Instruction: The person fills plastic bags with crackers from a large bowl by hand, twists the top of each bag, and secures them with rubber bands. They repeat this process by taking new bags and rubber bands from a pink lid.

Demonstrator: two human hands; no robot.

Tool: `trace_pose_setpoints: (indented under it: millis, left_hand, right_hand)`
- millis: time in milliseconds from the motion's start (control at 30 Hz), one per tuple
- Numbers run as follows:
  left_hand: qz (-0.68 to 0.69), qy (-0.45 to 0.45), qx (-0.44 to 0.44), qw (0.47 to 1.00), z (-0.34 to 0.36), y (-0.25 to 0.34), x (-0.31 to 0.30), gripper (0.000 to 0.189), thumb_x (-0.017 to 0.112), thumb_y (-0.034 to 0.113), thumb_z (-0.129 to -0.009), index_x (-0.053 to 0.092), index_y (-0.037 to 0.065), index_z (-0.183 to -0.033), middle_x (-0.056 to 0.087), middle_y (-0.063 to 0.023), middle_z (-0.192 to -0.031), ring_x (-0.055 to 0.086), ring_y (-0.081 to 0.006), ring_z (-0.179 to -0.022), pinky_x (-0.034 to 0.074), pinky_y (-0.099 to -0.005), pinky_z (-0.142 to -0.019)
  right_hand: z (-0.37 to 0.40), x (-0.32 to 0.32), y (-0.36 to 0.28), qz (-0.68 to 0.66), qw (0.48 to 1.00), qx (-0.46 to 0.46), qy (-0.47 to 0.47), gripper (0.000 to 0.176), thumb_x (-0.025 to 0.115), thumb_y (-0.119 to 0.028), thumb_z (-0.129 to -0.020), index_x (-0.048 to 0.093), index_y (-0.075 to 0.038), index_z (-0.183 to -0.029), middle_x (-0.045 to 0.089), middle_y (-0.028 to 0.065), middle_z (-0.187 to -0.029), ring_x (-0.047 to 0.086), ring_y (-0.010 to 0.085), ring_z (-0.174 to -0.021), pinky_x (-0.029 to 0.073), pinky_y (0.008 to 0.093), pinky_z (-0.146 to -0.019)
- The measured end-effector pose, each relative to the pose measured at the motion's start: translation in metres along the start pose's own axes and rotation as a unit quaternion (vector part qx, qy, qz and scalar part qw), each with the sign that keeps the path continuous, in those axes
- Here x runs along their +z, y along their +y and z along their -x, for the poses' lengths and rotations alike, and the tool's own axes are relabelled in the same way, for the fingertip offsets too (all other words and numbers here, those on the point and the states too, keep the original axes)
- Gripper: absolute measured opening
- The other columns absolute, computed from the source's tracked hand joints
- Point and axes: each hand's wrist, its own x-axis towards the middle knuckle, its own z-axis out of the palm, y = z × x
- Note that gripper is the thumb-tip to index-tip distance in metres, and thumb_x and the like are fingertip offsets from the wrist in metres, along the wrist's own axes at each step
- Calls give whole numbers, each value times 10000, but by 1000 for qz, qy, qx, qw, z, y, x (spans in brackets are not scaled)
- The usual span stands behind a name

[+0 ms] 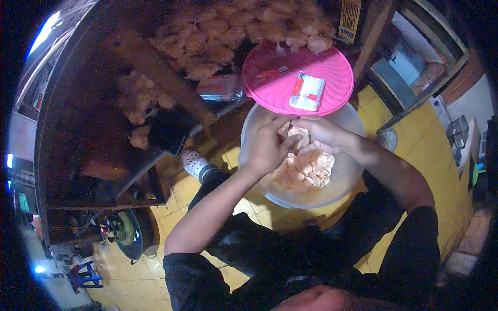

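A translucent plastic tub stands between my knees, with a heap of thin pale-orange chips in it. Above the heap, near the tub's far rim, my two hands meet. My left hand has its fingers curled round a small bunch of pale chips. From the other side my right hand closes in on the same bunch, its fingertips partly hidden; whether a clear bag surrounds it I cannot tell. Just beyond the hands, a pink lid overlaps the tub's far edge and bears a white-and-red plastic packet.
Many brownish bagged snacks are piled on the dark wooden table ahead and left. A flat stack of packets lies near its edge. A wok-like pan is at lower left. The yellow tiled floor shows at right.
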Motion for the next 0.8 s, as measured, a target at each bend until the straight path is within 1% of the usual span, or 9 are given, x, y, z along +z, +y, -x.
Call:
trace_pose_setpoints:
  millis: [100,167,233,367,533,667,700,767,800]
  left_hand:
    - [145,-43,-144,978,-1,-25,3,458,721,176,-853,567,-37,-1228,646,-139,-1070,659,-173,-799,537,-300,-685]
    - [229,-16,-88,969,-3,-42,6,379,709,139,-862,597,-57,-1167,671,-110,-953,650,-163,-810,527,-288,-686]
    - [343,-58,-216,912,-6,-54,1,299,700,106,-862,630,-39,-1114,674,-90,-919,638,-158,-794,522,-281,-709]
    - [349,-51,-308,884,-6,-50,-6,256,675,64,-863,633,-16,-1103,673,-84,-934,628,-161,-792,519,-288,-734]
    - [467,-23,-306,829,-3,-61,-4,338,646,21,-857,584,2,-1188,665,-85,-996,634,-170,-849,521,-300,-745]
    - [517,-23,-279,809,-5,-49,-10,351,646,15,-858,585,18,-1204,660,-75,-994,634,-162,-851,518,-294,-730]
    - [517,-23,-279,809,-5,-49,-11,351,646,15,-858,585,18,-1204,660,-75,-994,634,-162,-851,518,-294,-730]
    - [294,-16,-178,939,-4,-52,-14,267,657,24,-847,625,16,-1112,666,-64,-972,636,-152,-831,514,-284,-712]
    - [295,-15,-178,939,-4,-56,-12,267,657,24,-847,625,16,-1112,666,-64,-972,636,-152,-831,514,-284,-712]
  right_hand:
    - [-11,-18,8,-53,995,10,-86,313,537,-128,-938,491,-28,-1230,589,86,-1064,628,181,-954,559,340,-827]
    - [-10,-13,12,-22,997,-19,-76,304,553,-85,-921,505,-29,-1215,589,85,-1066,628,184,-953,555,331,-839]
    - [-12,-11,14,8,997,-48,-68,301,568,-42,-904,520,-31,-1201,590,85,-1068,628,187,-952,551,323,-850]
    - [-14,-10,17,23,995,-36,-90,329,571,8,-892,519,-26,-1215,590,91,-1075,628,193,-959,552,313,-831]
    - [-17,-14,19,-4,994,-5,-113,429,535,-13,-935,427,-51,-1348,583,102,-1138,619,193,-1027,554,314,-846]
    - [-15,-16,16,12,987,5,-161,347,547,-77,-948,490,-65,-1290,627,80,-1038,649,160,-890,561,282,-714]
    - [-16,-16,16,47,988,0,-150,311,559,-101,-949,522,-59,-1254,641,73,-998,651,144,-840,560,279,-672]
    - [-18,-15,16,129,984,-39,-116,283,568,-123,-947,543,-50,-1219,648,72,-970,641,124,-806,554,274,-638]
    - [-18,-14,15,210,971,-79,-82,260,577,-145,-945,565,-42,-1183,654,71,-942,631,104,-771,547,270,-605]
